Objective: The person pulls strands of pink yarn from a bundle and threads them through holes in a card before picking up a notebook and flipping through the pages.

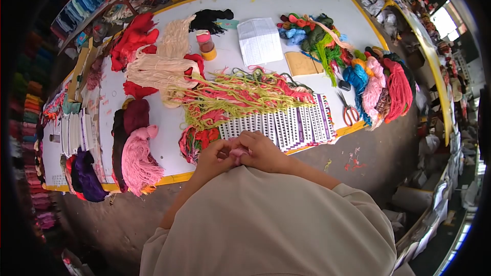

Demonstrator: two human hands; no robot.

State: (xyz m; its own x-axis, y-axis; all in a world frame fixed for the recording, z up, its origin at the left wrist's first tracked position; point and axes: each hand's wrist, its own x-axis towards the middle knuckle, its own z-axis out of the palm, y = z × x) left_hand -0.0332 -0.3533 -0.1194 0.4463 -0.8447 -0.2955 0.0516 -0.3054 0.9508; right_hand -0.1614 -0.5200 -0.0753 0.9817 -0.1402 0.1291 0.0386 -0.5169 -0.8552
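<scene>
Close to my body, at the table's front edge, my left hand and my right hand meet with bent fingers. Between them they pinch a small bunch of pink yarn, mostly covered by the fingers. Just beyond lies a row of white cards with dark holes along them. Green, red and cream yarn strands spread out behind the cards. A tangle of red and green yarn sits beside my left hand.
Scissors lie right of the cards. Colourful skeins fill the table's right end. Pink and cream skeins lie left. A paper sheet, brown notebook and jar stand farther back. Yarn-filled shelves surround the table.
</scene>
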